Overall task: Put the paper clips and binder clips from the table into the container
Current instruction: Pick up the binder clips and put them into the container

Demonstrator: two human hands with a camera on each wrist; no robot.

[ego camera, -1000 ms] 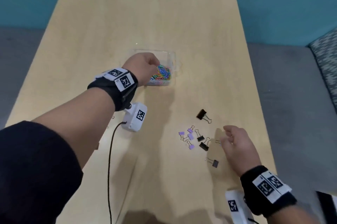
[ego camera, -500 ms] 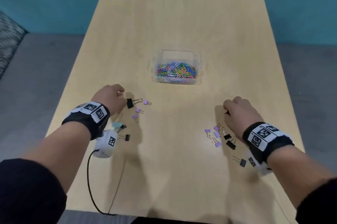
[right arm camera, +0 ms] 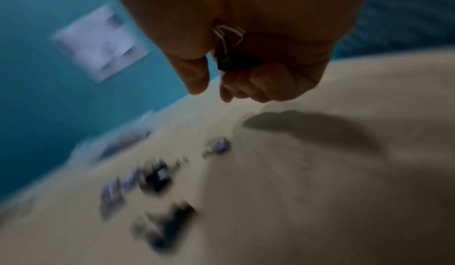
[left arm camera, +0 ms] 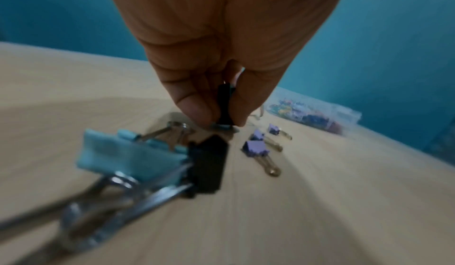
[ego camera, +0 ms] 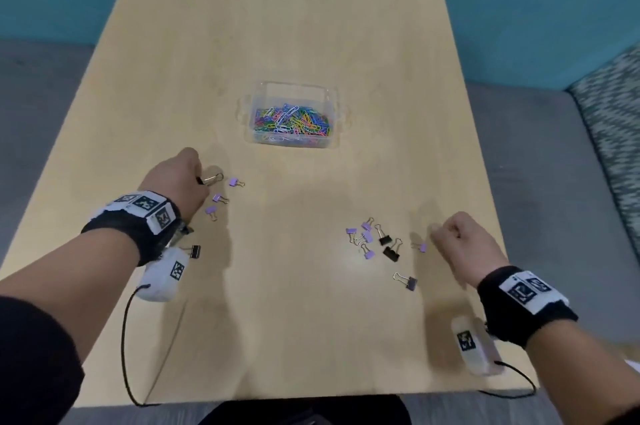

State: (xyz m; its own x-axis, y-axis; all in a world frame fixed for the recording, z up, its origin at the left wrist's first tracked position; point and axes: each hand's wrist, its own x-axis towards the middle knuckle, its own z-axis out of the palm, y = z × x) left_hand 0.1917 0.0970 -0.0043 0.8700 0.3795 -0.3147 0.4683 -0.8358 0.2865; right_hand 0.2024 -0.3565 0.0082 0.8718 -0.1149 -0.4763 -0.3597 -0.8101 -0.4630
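A clear container [ego camera: 250,120] of coloured paper clips [ego camera: 292,121] stands mid-table. My left hand [ego camera: 198,179] pinches a black binder clip [ego camera: 209,179] at the table surface; the left wrist view shows thumb and finger of the left hand [left arm camera: 221,122] on the clip's black body [left arm camera: 224,105]. Three purple clips [ego camera: 219,198] lie just right of it. My right hand [ego camera: 446,234] hovers curled to the right of a group of purple and black clips [ego camera: 375,239]. In the right wrist view the right hand [right arm camera: 214,92] holds a black binder clip [right arm camera: 225,60] against the palm.
A black clip [ego camera: 195,251] lies under my left wrist, next to a light blue clip [left arm camera: 128,157] seen from the left wrist. Lone clips lie at the right: a purple one [ego camera: 421,246] and a dark one [ego camera: 409,282]. The wooden table [ego camera: 311,26] ends at teal walls.
My left hand left the container, came down to the left group of clips and took hold of the black one. My right hand curled up and shifted beside the right group.
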